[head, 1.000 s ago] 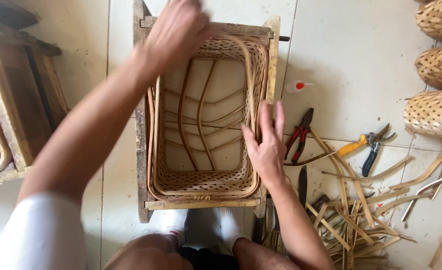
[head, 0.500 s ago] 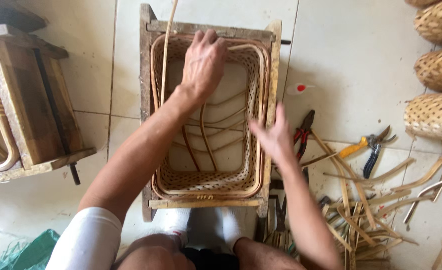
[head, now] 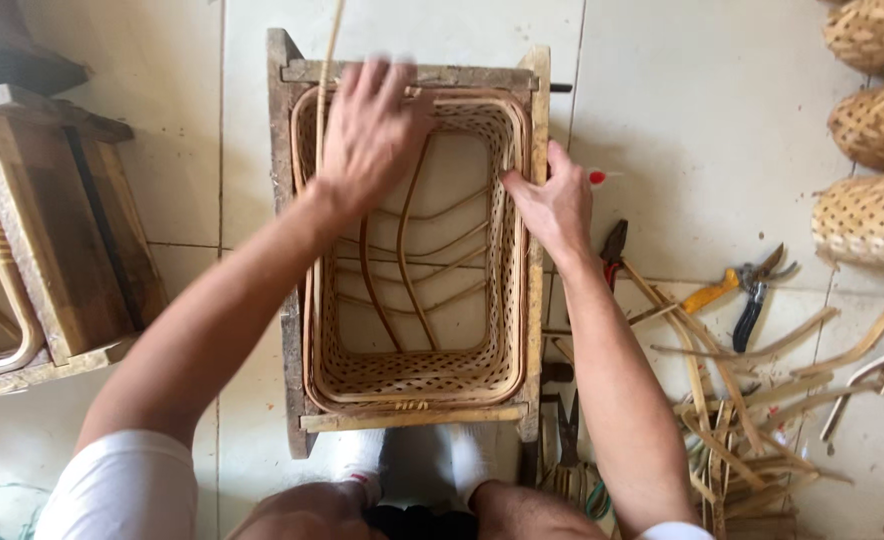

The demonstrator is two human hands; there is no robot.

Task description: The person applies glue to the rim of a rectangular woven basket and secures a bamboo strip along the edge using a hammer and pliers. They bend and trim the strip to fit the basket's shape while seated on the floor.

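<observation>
A rectangular woven basket (head: 412, 380) sat inside a rough wooden frame (head: 287, 250) on the tiled floor (head: 702, 130), directly in front of the seated person's knees, its open-weave walls ringed by a smooth cane rim. The left hand (head: 372, 130) lay over the basket's far left corner, fingers spread and slightly blurred, beside a thin cane strip (head: 328, 80) rising from the rim; whether it gripped the strip could not be told. The right hand (head: 554, 205) pressed against the right rim, fingers held together. Red-handled pliers (head: 614, 245) lay just beside that wrist, with yellow-handled shears (head: 737, 290) and scattered cane offcuts (head: 752, 400) farther right. Three finished woven baskets (head: 877, 130) lined the right edge, and a wooden stool (head: 52, 230) stood at left.
</observation>
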